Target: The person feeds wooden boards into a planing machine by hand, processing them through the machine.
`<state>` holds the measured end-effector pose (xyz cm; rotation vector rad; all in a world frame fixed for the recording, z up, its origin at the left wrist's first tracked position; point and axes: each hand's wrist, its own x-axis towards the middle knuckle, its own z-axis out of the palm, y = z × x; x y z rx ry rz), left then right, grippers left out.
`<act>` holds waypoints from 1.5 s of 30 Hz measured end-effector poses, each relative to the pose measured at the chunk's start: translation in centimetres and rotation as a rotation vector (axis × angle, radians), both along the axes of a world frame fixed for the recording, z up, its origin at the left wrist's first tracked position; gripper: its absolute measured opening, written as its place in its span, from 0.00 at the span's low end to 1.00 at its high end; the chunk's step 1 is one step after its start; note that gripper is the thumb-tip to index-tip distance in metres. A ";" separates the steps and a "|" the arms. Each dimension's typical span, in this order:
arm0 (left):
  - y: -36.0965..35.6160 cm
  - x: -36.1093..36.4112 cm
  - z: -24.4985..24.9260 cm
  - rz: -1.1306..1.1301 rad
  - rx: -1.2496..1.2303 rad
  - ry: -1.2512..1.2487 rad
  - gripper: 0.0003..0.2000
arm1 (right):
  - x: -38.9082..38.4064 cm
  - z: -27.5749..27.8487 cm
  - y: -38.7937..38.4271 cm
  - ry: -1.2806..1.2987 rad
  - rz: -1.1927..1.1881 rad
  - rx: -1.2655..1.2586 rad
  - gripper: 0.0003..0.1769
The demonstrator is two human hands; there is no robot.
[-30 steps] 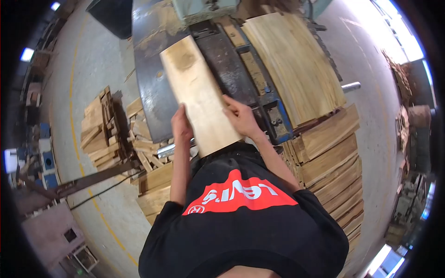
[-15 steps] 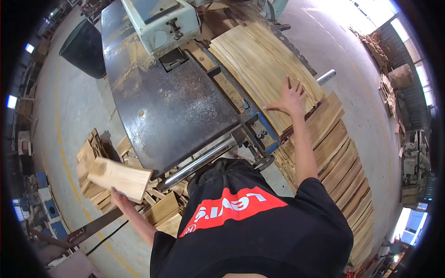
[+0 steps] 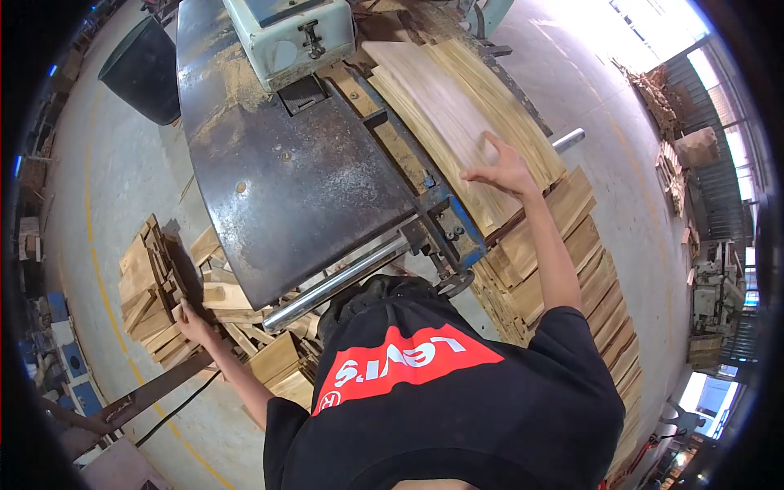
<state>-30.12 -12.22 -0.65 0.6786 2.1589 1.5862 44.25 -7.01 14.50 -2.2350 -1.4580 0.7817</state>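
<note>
My right hand (image 3: 508,171) is over the wooden boards (image 3: 514,106) laid side by side on the machine's right part, its thumb and fingers spread apart. Just beyond the fingertips lies a paler, slightly blurred board (image 3: 433,98) on top of them; whether the fingers touch its near end is unclear. Down at the left, my left hand (image 3: 194,325) is beside a heap of wood offcuts (image 3: 151,286), low past the corner of the dark metal table (image 3: 302,196). No board shows in it, and its fingers look loosely apart.
A metal roller bar (image 3: 335,282) runs along the table's near edge. The pale green machine housing (image 3: 290,45) stands at the far side. More boards (image 3: 604,286) are stacked at the right. A dark bin (image 3: 143,73) is at the upper left.
The board that my left hand held is out of it, and that hand has moved slightly left and up. A paler board now lies beyond my right hand, which has drawn its fingers in somewhat.
</note>
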 end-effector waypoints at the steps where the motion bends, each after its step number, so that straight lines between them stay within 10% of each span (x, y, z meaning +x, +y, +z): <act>1: 0.8 1.7 -0.9 -0.051 0.142 0.160 0.21 | 0.6 0.4 0.1 0.293 -0.008 0.016 0.59; 5: 1.0 18.6 7.1 -0.349 0.286 0.065 0.19 | 0.2 0.6 -2.2 1.189 -0.228 -0.072 0.41; 10: 0.6 30.8 7.0 -0.945 0.207 -0.428 0.23 | -5.1 -5.7 -3.9 1.611 -0.118 0.097 0.41; 15: 1.1 35.6 2.7 -0.958 0.041 -1.132 0.25 | -12.8 -8.5 -4.3 2.091 -0.062 -0.017 0.35; 21: -0.2 31.9 6.4 -0.610 0.238 -1.030 0.24 | -16.8 -8.3 -2.7 1.294 0.084 -0.310 0.28; 28: -2.0 32.8 10.9 -0.487 0.245 -1.262 0.27 | -21.6 -10.3 -4.8 0.938 0.177 0.242 0.39; 31: -2.6 34.3 13.9 -0.499 0.300 -1.319 0.28 | -22.0 -10.9 -5.4 1.255 0.160 0.086 0.39; 40: -2.5 36.2 13.0 -0.737 0.215 -0.521 0.24 | -23.3 -8.8 -5.7 1.082 0.275 -0.222 0.35; 42: -2.7 36.0 12.6 -0.876 0.212 -0.327 0.23 | -21.7 -7.5 -5.3 1.438 0.115 -0.286 0.45; 45: -3.6 34.2 12.1 -1.078 0.079 0.168 0.46 | -18.5 -5.3 -5.0 1.706 0.052 -0.204 0.37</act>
